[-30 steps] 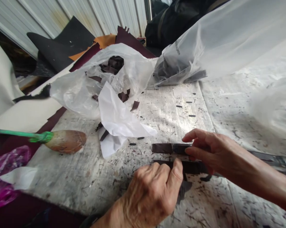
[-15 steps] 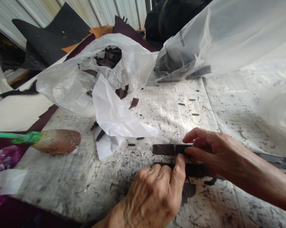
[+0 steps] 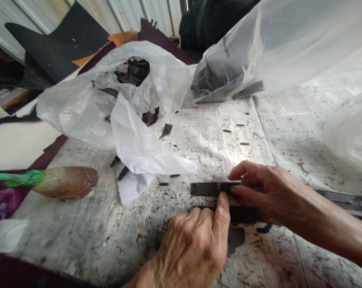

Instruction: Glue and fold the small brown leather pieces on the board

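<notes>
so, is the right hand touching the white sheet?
Apart. The head view shows bare speckled work surface between the sheet's right-hand tip and the right hand.

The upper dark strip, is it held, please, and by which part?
The right hand touches the upper dark strip at its visible right end; whether it grips cannot be told. The left hand reaches its lower edge.

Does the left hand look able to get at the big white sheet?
Probably yes: only small dark scraps seem to lie between the left hand and the big white sheet, though the hand would have to leave the dark strips.
</notes>
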### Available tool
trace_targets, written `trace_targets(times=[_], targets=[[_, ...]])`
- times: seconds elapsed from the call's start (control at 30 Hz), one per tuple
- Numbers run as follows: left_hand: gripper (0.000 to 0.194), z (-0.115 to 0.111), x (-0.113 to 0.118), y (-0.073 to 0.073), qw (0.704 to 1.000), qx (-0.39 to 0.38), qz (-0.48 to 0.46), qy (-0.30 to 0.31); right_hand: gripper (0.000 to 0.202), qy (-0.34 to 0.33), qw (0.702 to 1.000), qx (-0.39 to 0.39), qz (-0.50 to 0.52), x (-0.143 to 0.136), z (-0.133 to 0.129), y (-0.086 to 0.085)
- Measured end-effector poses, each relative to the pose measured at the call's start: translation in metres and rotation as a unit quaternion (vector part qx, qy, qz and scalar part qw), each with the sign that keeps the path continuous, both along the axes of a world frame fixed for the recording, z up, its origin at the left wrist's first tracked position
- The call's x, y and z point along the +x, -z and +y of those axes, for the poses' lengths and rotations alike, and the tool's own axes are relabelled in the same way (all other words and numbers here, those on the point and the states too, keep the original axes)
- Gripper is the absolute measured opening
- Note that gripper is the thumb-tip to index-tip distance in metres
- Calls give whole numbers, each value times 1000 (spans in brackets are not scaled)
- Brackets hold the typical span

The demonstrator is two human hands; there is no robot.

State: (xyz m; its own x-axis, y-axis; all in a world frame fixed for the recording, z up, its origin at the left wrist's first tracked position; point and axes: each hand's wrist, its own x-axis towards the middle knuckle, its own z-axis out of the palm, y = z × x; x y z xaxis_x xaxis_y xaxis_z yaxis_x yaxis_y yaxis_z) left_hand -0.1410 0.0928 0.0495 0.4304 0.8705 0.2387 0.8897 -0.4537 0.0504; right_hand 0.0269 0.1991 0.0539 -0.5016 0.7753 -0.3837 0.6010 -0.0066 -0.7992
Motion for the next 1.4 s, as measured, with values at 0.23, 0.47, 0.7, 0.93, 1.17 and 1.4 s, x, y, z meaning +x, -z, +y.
trace_targets(times=[0.23,0.47,0.7,0.93,1.17,1.4], targets=[[57,1,0,1,1000,3,4,2,15,-10,1000,23,2,-1,2,-9],[54,2,0,-2,1000,3,0,1,21,10,997,71,-2,13,3,-18],[52,3,-1,0,1000,21,-12,6,19,-16,986,150,-66,15,8,-8],[53,4,-1,0,1000,8,-9,12,19,36,962,266,-50,35,-5,-14],[48,4,-1,-3,1000,-1,-6,18,27,25,971,226,-73,35,-22,-1],[58,1,-5,-1,999,-33,-3,21,22,-20,938,317,-135,22,-19,14]])
